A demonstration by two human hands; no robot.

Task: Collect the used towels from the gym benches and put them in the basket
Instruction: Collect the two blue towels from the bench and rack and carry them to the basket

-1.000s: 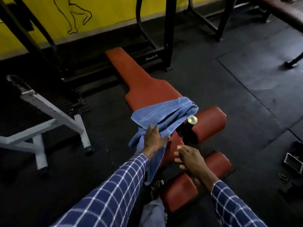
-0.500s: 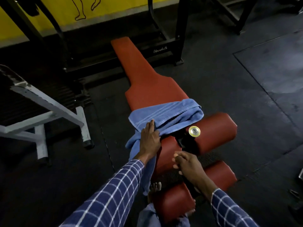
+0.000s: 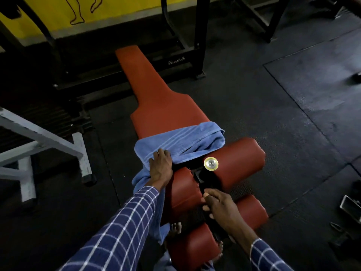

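Curling now where they lay straight half a second ago, the fingers of the left hand (image 3: pixel 160 167) dig into the towel (image 3: pixel 183 141), thumb out at the left side; the view has also dipped closer. How much cloth the hand really grips is hard to judge, since its palm covers the spot

That blue towel lies bunched across the near end of the red worktop (image 3: pixel 156 94). One tail hangs down the left side, passes behind the checked sleeve (image 3: pixel 121 227) and shows again lower, near a bare foot (image 3: pixel 175 227). Its far fold touches the upper roller (image 3: pixel 240 163), whose end carries a shiny cap (image 3: pixel 211 163)

The right hand (image 3: pixel 220 208) hangs over the dark gap between the rollers, fingers loosely curled and close together, holding nothing that shows. Whether its fingertips touch the black bracket (image 3: pixel 201 178) is lost in shadow

A lower roller (image 3: pixel 252 212) sits partly behind that hand, and another (image 3: pixel 187 249) runs out of the bottom edge. The worktop's far end narrows toward a black rack (image 3: pixel 199 36), whose uprights are cut off at the top, as is the drawn figure on the yellow wall (image 3: pixel 58 14). A white frame (image 3: pixel 39 137) enters from the left edge. On the floor (image 3: pixel 293 114) at the far right lie dim metal pieces (image 3: pixel 349 204), too dark and blurred to name
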